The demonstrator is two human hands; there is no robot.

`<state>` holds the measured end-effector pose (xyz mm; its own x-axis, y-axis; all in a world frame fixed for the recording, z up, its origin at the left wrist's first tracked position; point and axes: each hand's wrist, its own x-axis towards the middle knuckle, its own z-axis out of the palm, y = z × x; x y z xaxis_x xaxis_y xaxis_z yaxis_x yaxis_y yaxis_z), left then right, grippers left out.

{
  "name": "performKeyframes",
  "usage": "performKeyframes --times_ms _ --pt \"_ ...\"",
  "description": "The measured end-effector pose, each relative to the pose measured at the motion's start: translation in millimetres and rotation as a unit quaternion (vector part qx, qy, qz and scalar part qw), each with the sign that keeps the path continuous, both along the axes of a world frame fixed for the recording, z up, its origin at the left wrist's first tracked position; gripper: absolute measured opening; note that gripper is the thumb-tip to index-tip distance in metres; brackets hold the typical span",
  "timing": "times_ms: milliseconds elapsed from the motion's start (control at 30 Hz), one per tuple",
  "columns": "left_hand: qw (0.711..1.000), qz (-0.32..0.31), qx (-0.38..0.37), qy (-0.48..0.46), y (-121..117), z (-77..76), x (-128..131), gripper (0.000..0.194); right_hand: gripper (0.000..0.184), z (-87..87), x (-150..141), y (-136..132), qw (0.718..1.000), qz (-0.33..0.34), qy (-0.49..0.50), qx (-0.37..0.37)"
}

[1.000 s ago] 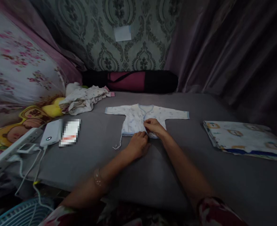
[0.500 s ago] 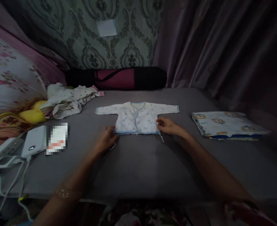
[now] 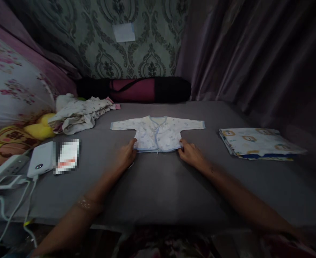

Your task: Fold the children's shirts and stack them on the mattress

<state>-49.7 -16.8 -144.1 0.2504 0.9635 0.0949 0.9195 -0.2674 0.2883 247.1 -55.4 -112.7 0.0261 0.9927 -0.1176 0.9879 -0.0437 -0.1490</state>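
A small white baby shirt with blue trim and a faint print lies flat, front side up, its sleeves spread to both sides. At its lower left corner my left hand pinches the hem between thumb and fingers. My right hand grips the lower right corner the same way. A thin white tie hangs below my left hand, and a short one shows at the middle of the hem. The curled fingers of both hands are partly hidden.
A grey sheet covers the bed. Folded printed cloth lies right; a crumpled garment lies left. A power bank, power strip and cables are at near left. A long black-and-pink bag lines the back wall.
My right hand has moved down from the shirt's side to its lower right corner. My left hand has shifted slightly up and right onto the lower left corner, both now gripping the hem.
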Motion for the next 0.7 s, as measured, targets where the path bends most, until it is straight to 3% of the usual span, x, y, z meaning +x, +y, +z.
performKeyframes --times_ms 200,333,467,600,700 --pt "1.000 -0.016 -0.021 0.013 0 8.1 -3 0.035 0.043 1.7 2 0 1.000 0.013 -0.018 0.002" --pt "0.999 -0.042 -0.017 0.014 6 5.4 -9 0.023 0.036 2.8 -2 -3 0.997 0.040 -0.061 0.000" --pt "0.996 -0.082 -0.027 0.025 10 6.4 -18 0.023 0.034 3.3 0 -4 0.994 0.067 -0.088 -0.017" --pt "0.992 -0.103 -0.065 0.016 15 20.2 -22 0.024 0.029 12.7 14 -1 0.993 0.096 -0.058 -0.042" --pt "0.991 -0.109 -0.064 -0.030 23 32.8 -8 0.026 0.026 23.4 20 13 0.990 0.114 -0.007 -0.084"
